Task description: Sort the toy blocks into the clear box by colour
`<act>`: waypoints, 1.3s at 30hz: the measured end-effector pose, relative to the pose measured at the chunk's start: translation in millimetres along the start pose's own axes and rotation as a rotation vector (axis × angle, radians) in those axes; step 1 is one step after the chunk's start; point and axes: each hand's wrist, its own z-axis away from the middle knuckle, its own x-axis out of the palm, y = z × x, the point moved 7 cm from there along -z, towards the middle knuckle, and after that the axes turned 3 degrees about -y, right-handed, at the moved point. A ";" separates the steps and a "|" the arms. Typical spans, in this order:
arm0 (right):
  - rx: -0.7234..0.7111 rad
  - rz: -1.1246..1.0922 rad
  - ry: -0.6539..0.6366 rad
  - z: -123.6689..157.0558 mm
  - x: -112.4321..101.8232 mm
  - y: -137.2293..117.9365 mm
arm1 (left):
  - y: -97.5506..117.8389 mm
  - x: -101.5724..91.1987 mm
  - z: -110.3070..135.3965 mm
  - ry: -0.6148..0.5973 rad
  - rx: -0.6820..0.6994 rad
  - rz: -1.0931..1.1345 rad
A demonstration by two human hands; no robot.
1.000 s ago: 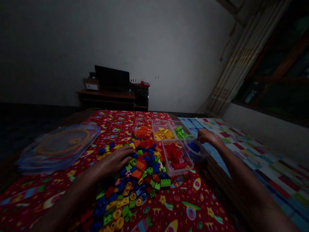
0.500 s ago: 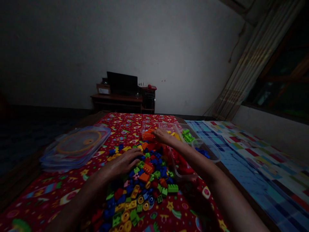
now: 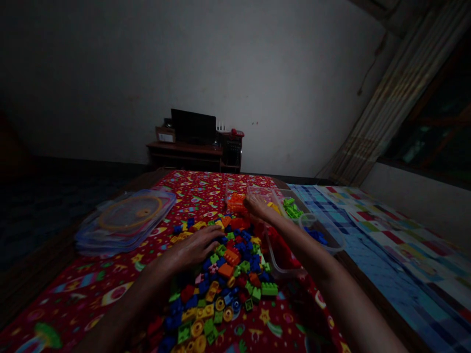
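My left hand (image 3: 200, 244) lies palm down over the left side of a pile of toy building bricks (image 3: 235, 257), its fingers stretched out and its tips at the bricks. Farther off, my right hand (image 3: 256, 206) is beside the orange bricks (image 3: 236, 202) in a clear box at the back. Its fingers look bunched and point down; whatever they may hold is hidden. Under my right forearm, red bricks (image 3: 281, 252) fill a clear plastic box (image 3: 283, 273). Yellow bricks (image 3: 274, 208) show partly behind my right wrist.
Green bricks (image 3: 292, 208) and blue bricks (image 3: 315, 236) sit in clear boxes at the right. Clear lids (image 3: 125, 223) are stacked on the left of the red patterned cloth (image 3: 198, 189). A desk with a monitor (image 3: 193, 126) stands by the far wall.
The view has shifted slightly, moving the scene to the right. My right hand has drawn a little to the right along the orange bricks, its fingers more bunched. My left hand stays on the pile.
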 end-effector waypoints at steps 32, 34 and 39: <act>-0.098 -0.892 0.268 86.7 -44.8 -68.6 | -32.4 -20.3 -8.8 0.322 -0.205 0.301; -0.060 -0.944 0.219 89.4 -37.6 -65.3 | -26.9 -21.9 -9.8 0.312 -0.184 0.478; -0.060 -0.718 0.114 97.8 -28.7 -71.2 | -15.0 -25.1 -10.5 0.350 -0.225 0.815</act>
